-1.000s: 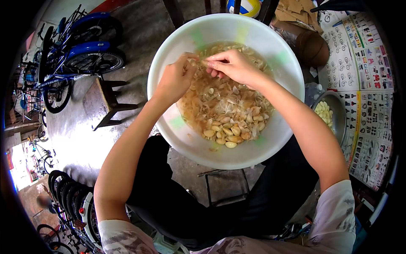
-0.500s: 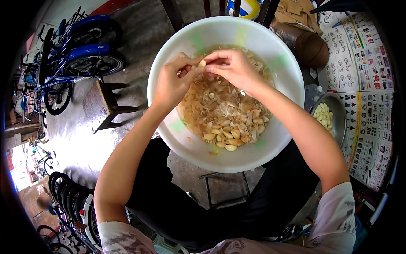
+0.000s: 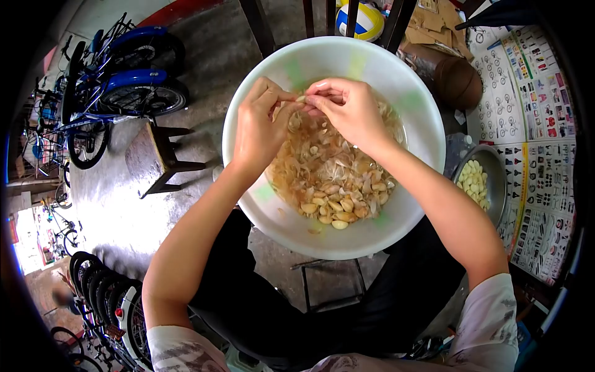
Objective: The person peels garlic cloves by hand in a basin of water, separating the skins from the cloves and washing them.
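Over the far part of a big white basin [image 3: 334, 246], my left hand [image 3: 263, 121] and my right hand [image 3: 350, 111] meet at the fingertips. Both pinch one small garlic clove [image 3: 301, 99] between them. Below them the basin holds brownish water with loose garlic skins [image 3: 322, 152]. Unpeeled-looking cloves [image 3: 334, 206] are heaped at its near side. To the right, a metal bowl [image 3: 498, 180] holds pale peeled cloves [image 3: 473, 181].
A wooden stool [image 3: 149, 158] and blue bicycles [image 3: 136, 80] stand at the left. Behind the basin are dark chair bars [image 3: 308, 18] and a ball [image 3: 361, 22]. Printed sheets [image 3: 539, 155] lie at the right, near a brown pot [image 3: 457, 82].
The basin and surroundings sit slightly lower in view. My hands have stayed together over the basin; the clove, visible half a second ago, is now more covered by my fingertips.
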The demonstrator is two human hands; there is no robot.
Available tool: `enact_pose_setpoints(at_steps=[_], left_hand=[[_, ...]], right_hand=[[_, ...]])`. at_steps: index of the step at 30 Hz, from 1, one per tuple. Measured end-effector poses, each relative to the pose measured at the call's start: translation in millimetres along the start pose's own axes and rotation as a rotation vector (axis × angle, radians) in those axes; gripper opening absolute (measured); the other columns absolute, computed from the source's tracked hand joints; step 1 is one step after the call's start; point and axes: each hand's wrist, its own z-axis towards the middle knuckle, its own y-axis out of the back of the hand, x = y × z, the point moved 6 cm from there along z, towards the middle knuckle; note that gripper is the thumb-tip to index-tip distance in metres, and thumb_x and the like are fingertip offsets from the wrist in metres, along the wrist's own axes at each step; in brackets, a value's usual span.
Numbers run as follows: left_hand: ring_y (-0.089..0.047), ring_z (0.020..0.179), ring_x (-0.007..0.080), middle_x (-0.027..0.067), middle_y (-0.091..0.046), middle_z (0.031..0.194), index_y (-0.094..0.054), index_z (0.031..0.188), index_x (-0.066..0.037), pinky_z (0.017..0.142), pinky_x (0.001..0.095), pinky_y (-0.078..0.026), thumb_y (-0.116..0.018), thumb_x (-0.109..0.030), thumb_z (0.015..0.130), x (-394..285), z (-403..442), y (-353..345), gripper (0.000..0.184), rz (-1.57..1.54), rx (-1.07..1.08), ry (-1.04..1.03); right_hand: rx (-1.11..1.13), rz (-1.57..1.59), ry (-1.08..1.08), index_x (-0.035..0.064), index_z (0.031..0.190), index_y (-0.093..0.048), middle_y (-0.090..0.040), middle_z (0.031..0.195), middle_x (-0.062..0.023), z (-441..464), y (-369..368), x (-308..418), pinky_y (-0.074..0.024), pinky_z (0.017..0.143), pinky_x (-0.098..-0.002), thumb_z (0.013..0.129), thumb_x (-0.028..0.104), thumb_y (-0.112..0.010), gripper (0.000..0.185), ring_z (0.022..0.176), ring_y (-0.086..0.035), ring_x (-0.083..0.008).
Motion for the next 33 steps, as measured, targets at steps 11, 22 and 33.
enact_pose_setpoints(at_steps=[11,22,33], left_hand=[[-0.053,0.071,0.0111,0.0050,-0.061,0.084,-0.069,0.098,0.001,0.065,0.0254,-0.044,-0.072,-0.012,0.088,1,0,-7,0.017,-0.061,0.187,0.166],[-0.051,0.068,0.0144,0.0071,-0.061,0.082,-0.068,0.094,0.004,0.064,0.0292,-0.043,-0.075,-0.011,0.084,8,-4,-8,0.020,-0.082,0.290,0.060],[-0.057,0.072,0.0271,0.0105,-0.061,0.086,-0.068,0.093,0.002,0.068,0.0376,-0.046,-0.074,-0.011,0.083,3,-9,-14,0.017,-0.002,0.344,-0.073]], right_hand=[[-0.045,-0.351,0.382,-0.0057,0.094,-0.070,-0.072,0.088,-0.0128,1,0,31,-0.0563,0.070,-0.0289,0.088,-0.003,-0.064,0.009,0.077,-0.072,-0.0209],[0.099,-0.521,0.374,0.0008,0.086,-0.071,-0.070,0.080,-0.0124,-1,-3,37,-0.0539,0.065,-0.0350,0.079,0.003,-0.072,0.008,0.070,-0.068,-0.0287],[0.317,-0.904,0.273,0.0024,0.090,-0.060,-0.063,0.091,-0.0120,-7,-12,24,-0.0511,0.074,-0.0437,0.085,0.002,-0.060,0.005,0.086,-0.064,-0.0333]])
